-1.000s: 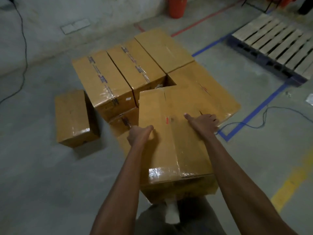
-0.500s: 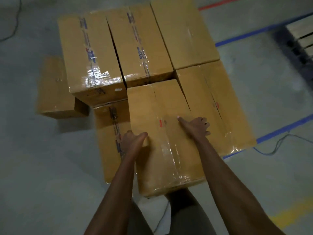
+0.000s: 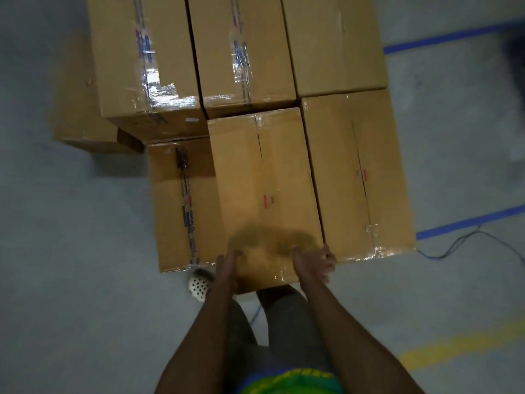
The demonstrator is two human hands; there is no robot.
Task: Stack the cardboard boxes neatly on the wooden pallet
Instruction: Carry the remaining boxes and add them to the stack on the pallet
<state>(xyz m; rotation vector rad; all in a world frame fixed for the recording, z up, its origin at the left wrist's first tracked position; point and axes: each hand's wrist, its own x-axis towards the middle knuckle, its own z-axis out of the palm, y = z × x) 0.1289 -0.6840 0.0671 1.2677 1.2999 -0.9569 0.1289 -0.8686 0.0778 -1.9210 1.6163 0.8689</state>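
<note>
Several taped cardboard boxes stand packed together on the floor. The middle front box (image 3: 264, 180) lies flat between a lower box (image 3: 181, 211) on its left and a box of equal height (image 3: 358, 177) on its right. My left hand (image 3: 227, 264) lies flat against its near left corner, fingers pointing forward. My right hand (image 3: 314, 261) holds the near right corner, thumb on top and fingers curled over the right edge. Both hands are motion-blurred. Three more boxes (image 3: 244, 52) form the back row. The wooden pallet is out of view.
A separate box (image 3: 82, 109) sits on the floor at far left. Blue floor tape (image 3: 468, 221) and a thin cable (image 3: 454, 245) run at the right, with a yellow line (image 3: 454, 348) nearer me. My white shoe (image 3: 199, 285) is under the lower box's front edge.
The box that was tilted up towards me now lies flat among the others. Both hands have slid back from its middle to its near corners. The camera has tipped further down.
</note>
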